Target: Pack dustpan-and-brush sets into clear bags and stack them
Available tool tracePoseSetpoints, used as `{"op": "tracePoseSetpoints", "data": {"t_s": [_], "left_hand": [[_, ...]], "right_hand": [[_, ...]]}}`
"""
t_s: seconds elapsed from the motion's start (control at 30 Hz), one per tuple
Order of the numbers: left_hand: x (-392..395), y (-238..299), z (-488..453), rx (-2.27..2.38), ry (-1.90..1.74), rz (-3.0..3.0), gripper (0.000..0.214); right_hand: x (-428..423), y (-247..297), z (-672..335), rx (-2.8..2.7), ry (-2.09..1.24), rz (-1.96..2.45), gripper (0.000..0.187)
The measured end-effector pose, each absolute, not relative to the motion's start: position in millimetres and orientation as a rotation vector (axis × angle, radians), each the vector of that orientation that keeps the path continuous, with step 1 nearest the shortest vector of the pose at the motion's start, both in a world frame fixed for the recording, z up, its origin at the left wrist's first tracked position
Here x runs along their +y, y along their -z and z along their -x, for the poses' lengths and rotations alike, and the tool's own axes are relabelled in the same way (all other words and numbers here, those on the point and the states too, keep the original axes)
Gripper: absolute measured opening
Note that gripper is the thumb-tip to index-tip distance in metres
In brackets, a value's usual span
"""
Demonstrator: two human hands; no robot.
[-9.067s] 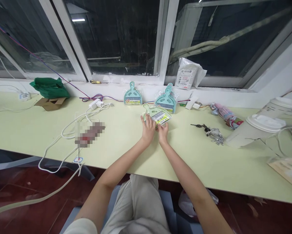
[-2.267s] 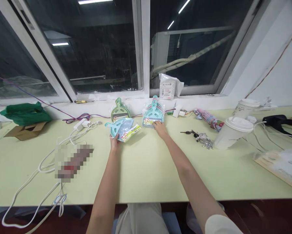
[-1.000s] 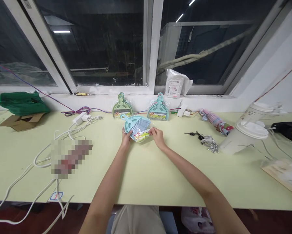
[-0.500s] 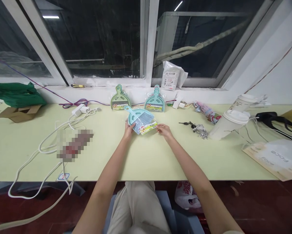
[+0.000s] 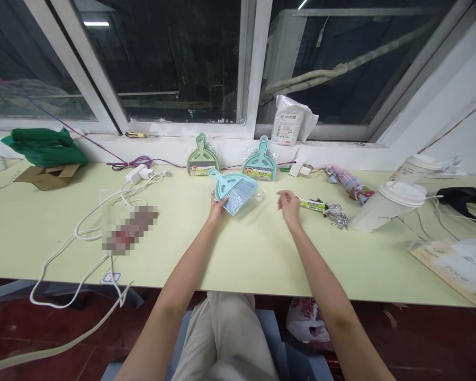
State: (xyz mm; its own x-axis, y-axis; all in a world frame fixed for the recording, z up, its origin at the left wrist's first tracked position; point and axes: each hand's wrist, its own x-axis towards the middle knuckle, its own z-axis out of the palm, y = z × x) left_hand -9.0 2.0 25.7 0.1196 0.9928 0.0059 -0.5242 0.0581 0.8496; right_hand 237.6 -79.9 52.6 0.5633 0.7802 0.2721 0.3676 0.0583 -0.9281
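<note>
My left hand (image 5: 217, 208) grips the lower left edge of a light-blue mini dustpan and brush set (image 5: 236, 191). The set is in a clear plastic bag, its bristles facing up and its handle pointing to the back left. To the right, my right hand (image 5: 289, 207) is apart from the set, fingers loosely bent with nothing seen between them. Just beyond it, a green and white label card (image 5: 312, 205) lies beside a bunch of keys (image 5: 336, 214), covering part of it.
Against the wall stand green bagged dustpan sets (image 5: 203, 157) and blue ones (image 5: 260, 161). Lidded cups (image 5: 396, 203) and a paper bag (image 5: 456, 264) are at right. White cables (image 5: 82, 222), a cardboard box (image 5: 49, 177) and green cloth (image 5: 45, 148) occupy the left.
The label card has come away from the bagged set and now lies by the keys. My right hand has moved right, away from the set; my left hand keeps its grip.
</note>
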Motion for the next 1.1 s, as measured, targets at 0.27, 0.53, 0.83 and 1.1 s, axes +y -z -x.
{"op": "tracePoseSetpoints", "data": {"t_s": [0.27,0.53,0.83,1.1], "left_hand": [[-19.0,-26.3,-9.3,0.616,-1.168,-0.846,0.084],[-18.2,-24.6,-6.2,0.543,-1.038,-0.985,0.080],[9.4,-19.2,20.1,0.885,-1.046,-1.070,0.032],[28.3,-50.5,66.9,1.168,-1.370,-0.817,0.031]], "right_hand": [[-74.8,-38.8,-195.2,-0.813,-0.944,1.414,0.040],[-72.5,-38.6,-228.5,-0.891,-1.007,1.536,0.038],[-73.5,-39.4,-236.6,-0.899,-0.939,1.553,0.031],[-77.2,-47.7,-255.3,-0.839,-0.836,1.493,0.029]]}}
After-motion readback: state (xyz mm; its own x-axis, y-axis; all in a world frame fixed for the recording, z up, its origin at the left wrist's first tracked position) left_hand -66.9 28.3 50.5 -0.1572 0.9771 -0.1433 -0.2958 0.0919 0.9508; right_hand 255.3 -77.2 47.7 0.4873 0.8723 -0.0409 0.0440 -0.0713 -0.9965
